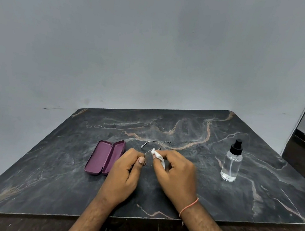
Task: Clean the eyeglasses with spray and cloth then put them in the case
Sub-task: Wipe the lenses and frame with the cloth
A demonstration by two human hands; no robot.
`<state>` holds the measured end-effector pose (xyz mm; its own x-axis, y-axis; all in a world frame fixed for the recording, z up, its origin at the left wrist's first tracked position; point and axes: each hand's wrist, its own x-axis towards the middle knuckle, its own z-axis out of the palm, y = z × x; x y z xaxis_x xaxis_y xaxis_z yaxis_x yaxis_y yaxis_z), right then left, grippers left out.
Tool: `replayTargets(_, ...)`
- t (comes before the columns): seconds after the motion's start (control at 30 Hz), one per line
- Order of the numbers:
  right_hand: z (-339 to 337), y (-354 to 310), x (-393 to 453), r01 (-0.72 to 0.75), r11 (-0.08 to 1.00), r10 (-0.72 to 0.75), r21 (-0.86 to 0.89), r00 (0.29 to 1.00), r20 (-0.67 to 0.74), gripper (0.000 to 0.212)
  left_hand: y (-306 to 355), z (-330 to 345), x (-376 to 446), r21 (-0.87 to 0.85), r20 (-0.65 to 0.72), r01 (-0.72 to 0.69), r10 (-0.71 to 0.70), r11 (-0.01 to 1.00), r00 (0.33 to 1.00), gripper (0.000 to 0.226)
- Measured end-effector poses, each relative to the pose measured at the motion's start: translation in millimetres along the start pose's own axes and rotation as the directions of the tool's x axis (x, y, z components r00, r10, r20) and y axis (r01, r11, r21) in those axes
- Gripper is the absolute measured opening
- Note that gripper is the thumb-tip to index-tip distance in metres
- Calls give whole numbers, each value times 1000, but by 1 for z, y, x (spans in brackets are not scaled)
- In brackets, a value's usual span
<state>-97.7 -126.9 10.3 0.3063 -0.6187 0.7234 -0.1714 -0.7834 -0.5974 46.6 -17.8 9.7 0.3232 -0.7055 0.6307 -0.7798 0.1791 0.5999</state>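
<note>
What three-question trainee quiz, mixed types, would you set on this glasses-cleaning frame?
1. True or false: the purple case lies shut on the table.
2. Which hand holds the white cloth against a lens of the eyeglasses? A. left hand B. right hand
3. Fill in: the spray bottle stands upright to the ____ of both hands.

Key: 1. false, the case is open. 2. B; the left hand grips the frame. 3. right.
</note>
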Motion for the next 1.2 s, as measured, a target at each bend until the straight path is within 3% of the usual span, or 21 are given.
replayTargets(0.17,-2,-8,-6,148,989,-147,-4,986,74,8,0,-1,1,-35,-43,22,-24,999,999,24)
replayTargets(0.37,-2,-4,0,25,995,-27,-101,999,-17,8,-2,-2,0,-59,-65,41,-45,997,997,26)
replayTargets(0.5,0,-5,-6,142,990,-142,-1,986,84,10,-1,-3,2,-104,-82,55,-64,993,995,29)
replayTargets(0.6,0,-3,-7,176,979,-185,102,979,81,17,-1,-4,3,-99,-78,64,-72,993,994,29)
replayTargets(0.77,-15,11,3,7,971,12,239,997,-76,16,-5,-4,3,-114,-89,103,-113,988,990,30)
replayTargets(0.97,-38,39,31,-156,978,176,135,973,-150,6,-5,-4,2,-124,-78,94,-104,988,992,31)
replayTargets(1.1,-32,44,31,-187,980,194,67,973,-123,12,-4,-4,0,-131,-73,75,-85,989,994,33)
replayTargets(1.2,-29,41,27,-127,991,131,42,988,-84,15,-3,-4,0,-129,-67,80,-89,988,994,34)
